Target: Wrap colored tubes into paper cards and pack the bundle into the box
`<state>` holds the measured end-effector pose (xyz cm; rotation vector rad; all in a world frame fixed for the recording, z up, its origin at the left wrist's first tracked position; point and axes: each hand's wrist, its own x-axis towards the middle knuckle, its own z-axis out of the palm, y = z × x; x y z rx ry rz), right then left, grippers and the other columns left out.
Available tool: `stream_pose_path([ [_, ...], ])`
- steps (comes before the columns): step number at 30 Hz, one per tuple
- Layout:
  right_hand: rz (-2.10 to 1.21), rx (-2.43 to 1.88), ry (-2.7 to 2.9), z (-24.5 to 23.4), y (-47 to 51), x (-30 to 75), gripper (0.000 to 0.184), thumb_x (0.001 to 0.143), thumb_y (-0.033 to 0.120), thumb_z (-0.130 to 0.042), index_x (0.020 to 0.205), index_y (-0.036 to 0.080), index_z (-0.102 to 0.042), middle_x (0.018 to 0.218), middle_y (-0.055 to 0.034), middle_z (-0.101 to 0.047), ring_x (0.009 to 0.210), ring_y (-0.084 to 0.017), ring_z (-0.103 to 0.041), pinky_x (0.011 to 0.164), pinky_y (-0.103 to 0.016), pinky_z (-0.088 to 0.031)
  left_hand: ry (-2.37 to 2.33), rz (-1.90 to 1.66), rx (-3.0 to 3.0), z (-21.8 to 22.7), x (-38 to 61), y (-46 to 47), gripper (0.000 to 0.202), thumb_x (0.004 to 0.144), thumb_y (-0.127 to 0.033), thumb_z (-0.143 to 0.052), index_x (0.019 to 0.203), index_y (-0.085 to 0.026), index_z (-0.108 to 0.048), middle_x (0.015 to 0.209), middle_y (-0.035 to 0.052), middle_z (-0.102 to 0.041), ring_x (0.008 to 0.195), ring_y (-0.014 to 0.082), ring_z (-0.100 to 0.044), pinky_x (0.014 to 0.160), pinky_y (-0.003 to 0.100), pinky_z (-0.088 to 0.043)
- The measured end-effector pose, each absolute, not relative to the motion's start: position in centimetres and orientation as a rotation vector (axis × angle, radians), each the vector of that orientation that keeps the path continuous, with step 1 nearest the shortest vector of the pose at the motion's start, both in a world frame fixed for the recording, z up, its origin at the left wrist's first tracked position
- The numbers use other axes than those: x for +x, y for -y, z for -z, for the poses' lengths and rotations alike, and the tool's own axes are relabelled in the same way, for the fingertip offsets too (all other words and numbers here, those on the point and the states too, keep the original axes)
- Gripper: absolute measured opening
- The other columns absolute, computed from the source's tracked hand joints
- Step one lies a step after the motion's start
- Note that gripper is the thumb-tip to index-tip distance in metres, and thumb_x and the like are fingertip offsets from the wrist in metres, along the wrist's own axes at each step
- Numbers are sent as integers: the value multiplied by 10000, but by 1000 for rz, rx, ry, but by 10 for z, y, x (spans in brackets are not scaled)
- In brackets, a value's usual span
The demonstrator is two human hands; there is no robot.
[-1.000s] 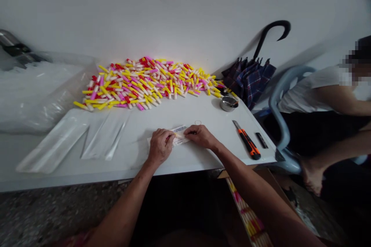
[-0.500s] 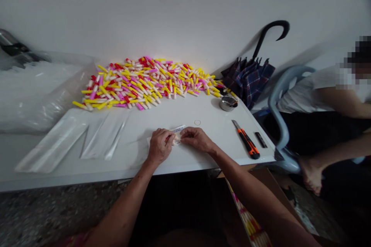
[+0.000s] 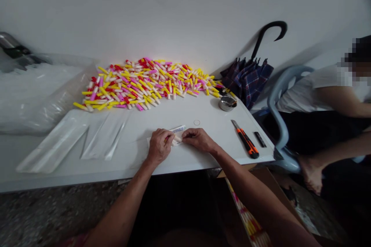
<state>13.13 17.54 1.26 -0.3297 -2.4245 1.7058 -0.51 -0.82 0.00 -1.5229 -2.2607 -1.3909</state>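
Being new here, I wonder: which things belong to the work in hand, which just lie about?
In hand: left hand, right hand, small labelled packet between them; probably coloured tubes, clear sleeves.
Lying about: utility knife, metal bowl, umbrella.

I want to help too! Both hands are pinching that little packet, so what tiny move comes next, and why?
Probably slide the pale tube deeper into the small packet: left hand and right hand pinch them together, and the tube's end seems to poke out.
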Motion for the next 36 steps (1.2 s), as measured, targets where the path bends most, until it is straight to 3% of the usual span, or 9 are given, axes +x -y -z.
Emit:
stream_pose_path([
  [5, -1742, -309, 2389, -9, -166, 130, 144, 846, 275, -693, 949, 181, -729, 822, -7, -691, 754, -151, -612, 707, -258, -461, 2256, 1360, -1534, 1, -5, 8, 163, 986, -277, -557, 863, -216, -644, 846, 30, -684, 855, 215, -586, 856, 380, -436],
  [10, -1806, -227, 2384, -18, -162, 132, 140, 885, 272, -673, 987, 180, -702, 916, -27, -709, 845, -160, -633, 764, -268, -486, 2258, 1275, -1534, 3, -4, 7, 166, 986, -277, -558, 851, -217, -632, 828, 28, -668, 854, 221, -577, 843, 382, -423],
  [17, -2344, -229, 2255, -31, -159, 136, 445, 863, 279, -701, 1259, 238, -502, 1163, -68, -692, 576, -83, -620, 475, -187, -430, 2270, 1230, -1508, 1, -3, 7, 159, 981, -262, -563, 842, -216, -625, 827, 28, -669, 853, 223, -577, 840, 383, -415],
  [25, -2470, -316, 2037, -32, -148, 138, 607, 848, 269, -736, 1379, 264, -442, 1276, -122, -657, 746, -159, -718, 503, -211, -517, 2316, 1185, -1485, 1, -3, 7, 152, 963, -254, -581, 828, -217, -641, 815, 23, -682, 846, 225, -585, 838, 398, -397],
  [31, -2512, -336, 2006, -28, -149, 137, 719, 854, 236, -709, 1487, 258, -368, 1332, -159, -647, 730, -159, -721, 530, -234, -548, 2462, 1048, -1579, -11, -9, 5, 156, 938, -225, -588, 796, -229, -652, 800, 14, -689, 852, 226, -596, 818, 390, -401],
  [36, -2532, -363, 1949, -27, -145, 134, 810, 817, 235, -740, 1522, 266, -341, 1255, -126, -672, 796, -177, -716, 545, -231, -542, 2396, 1053, -1596, -13, -4, 6, 175, 950, -205, -544, 796, -223, -625, 792, 29, -663, 833, 229, -574, 805, 378, -430],
])
